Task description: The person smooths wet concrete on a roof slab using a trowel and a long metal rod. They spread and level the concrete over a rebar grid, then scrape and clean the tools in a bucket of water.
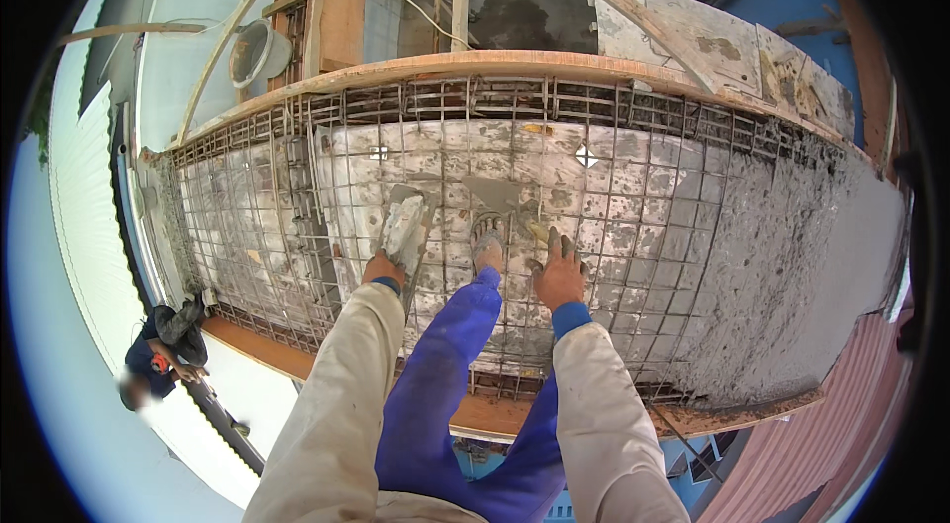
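My left hand [384, 269] grips a flat rectangular float [404, 228], its face smeared with wet grey concrete. It is held just above the rebar mesh [450, 325]. To the right, my right hand [561, 276] is over the mesh with its fingers apart and nothing clearly in it. Near its fingertips lies what looks like a trowel, with a grey pointed blade [492, 192] and a yellowish handle [537, 230]. My bare foot [488, 246], caked in concrete, stands between my hands on the mesh. Stained pale boards show beneath the bars.
Fresh wet concrete [792, 266] covers the mesh's right end. A wooden form board [495, 61] runs along the far edge, another [495, 417] along the near edge. Two buckets [260, 53] stand at far left. Another person [163, 360] is low at left. Drops lie beyond the edges.
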Demonstrator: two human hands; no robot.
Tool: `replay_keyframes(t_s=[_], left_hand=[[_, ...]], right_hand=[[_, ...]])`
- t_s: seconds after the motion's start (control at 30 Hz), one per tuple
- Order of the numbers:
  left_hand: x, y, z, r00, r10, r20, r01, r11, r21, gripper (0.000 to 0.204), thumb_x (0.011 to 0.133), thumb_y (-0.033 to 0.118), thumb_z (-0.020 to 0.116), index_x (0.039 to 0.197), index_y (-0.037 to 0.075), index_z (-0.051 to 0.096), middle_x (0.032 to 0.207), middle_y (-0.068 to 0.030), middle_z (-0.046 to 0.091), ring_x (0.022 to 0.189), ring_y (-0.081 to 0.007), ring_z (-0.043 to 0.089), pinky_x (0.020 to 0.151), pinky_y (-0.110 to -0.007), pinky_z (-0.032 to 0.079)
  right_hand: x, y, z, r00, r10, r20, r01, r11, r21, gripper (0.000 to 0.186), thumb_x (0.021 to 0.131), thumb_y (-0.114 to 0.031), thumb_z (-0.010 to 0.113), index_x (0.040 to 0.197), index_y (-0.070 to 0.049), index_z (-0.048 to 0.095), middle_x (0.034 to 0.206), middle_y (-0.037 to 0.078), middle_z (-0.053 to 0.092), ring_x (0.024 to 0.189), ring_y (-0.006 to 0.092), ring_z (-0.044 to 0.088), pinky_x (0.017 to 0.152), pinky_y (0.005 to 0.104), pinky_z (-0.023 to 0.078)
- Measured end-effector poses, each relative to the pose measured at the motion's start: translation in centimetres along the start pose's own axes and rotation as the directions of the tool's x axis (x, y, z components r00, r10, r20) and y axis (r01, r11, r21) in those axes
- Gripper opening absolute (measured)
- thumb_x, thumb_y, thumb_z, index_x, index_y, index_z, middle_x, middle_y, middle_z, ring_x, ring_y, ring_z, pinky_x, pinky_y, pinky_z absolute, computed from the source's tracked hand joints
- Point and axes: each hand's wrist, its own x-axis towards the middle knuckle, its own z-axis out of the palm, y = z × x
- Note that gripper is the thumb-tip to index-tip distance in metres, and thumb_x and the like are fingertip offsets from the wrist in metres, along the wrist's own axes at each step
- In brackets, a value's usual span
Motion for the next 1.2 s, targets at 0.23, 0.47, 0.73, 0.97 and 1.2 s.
replay_keyframes(t_s=[0.23, 0.47, 0.73, 0.97, 1.2], left_hand=[[5.3, -2.0, -6.1, 0.988, -0.131, 0.078, 0.146, 0.964, -0.221, 0.054, 0.086, 0.023, 0.070, 0.130, 0.002, 0.047, 0.128, -0.0259, 0.060, 0.118, -0.0416, 0.059, 0.095, -0.049, 0.052], [1.6, -6.7, -7.7, 0.936, -0.340, 0.087, 0.339, 0.811, -0.476, 0.074, 0.080, 0.039, 0.077, 0.142, 0.014, 0.045, 0.145, -0.0263, 0.041, 0.132, -0.0470, 0.044, 0.104, -0.054, 0.044], [-13.6, -12.7, -8.9, 0.929, -0.063, 0.364, 0.224, 0.880, -0.420, 0.080, 0.081, 0.049, 0.069, 0.140, -0.002, 0.049, 0.133, -0.0257, 0.058, 0.122, -0.0376, 0.058, 0.103, -0.043, 0.047], [-28.7, -4.3, -35.5, 0.817, 0.559, 0.138, -0.425, 0.747, -0.511, 0.072, 0.090, 0.045, 0.060, 0.142, -0.002, 0.044, 0.113, -0.0283, 0.067, 0.108, -0.0387, 0.065, 0.095, -0.045, 0.050], [-48.6, -7.6, -55.9, 0.443, 0.582, -0.682, -0.890, 0.193, -0.413, 0.054, 0.091, 0.029, 0.068, 0.131, -0.006, 0.053, 0.122, -0.0255, 0.063, 0.113, -0.0375, 0.061, 0.101, -0.040, 0.046]], right_hand=[[-6.4, -2.0, -2.5, 0.988, 0.093, 0.123, -0.094, 0.996, -0.002, 0.046, 0.090, -0.027, 0.065, 0.130, -0.007, 0.060, 0.129, 0.022, 0.060, 0.118, 0.0411, 0.058, 0.101, 0.0474, 0.047], [-17.6, 6.1, -9.9, 0.904, 0.352, 0.244, -0.294, 0.924, -0.244, 0.042, 0.089, -0.032, 0.065, 0.121, -0.004, 0.067, 0.116, 0.022, 0.069, 0.110, 0.0386, 0.065, 0.096, 0.0442, 0.050], [-18.5, 5.0, -18.4, 0.984, 0.170, 0.051, -0.163, 0.979, -0.122, 0.029, 0.087, -0.025, 0.066, 0.107, -0.005, 0.074, 0.102, 0.019, 0.073, 0.097, 0.0332, 0.070, 0.084, 0.0409, 0.054], [-13.7, -0.9, -24.8, 0.998, 0.038, -0.051, -0.020, 0.948, 0.317, 0.035, 0.086, -0.033, 0.070, 0.111, -0.009, 0.074, 0.101, 0.016, 0.075, 0.097, 0.0297, 0.071, 0.085, 0.0388, 0.053], [-18.3, -5.7, -36.9, 0.944, -0.100, -0.314, 0.147, 0.980, 0.131, 0.032, 0.088, -0.030, 0.067, 0.110, -0.008, 0.074, 0.102, 0.017, 0.074, 0.097, 0.0349, 0.069, 0.086, 0.0408, 0.052]])
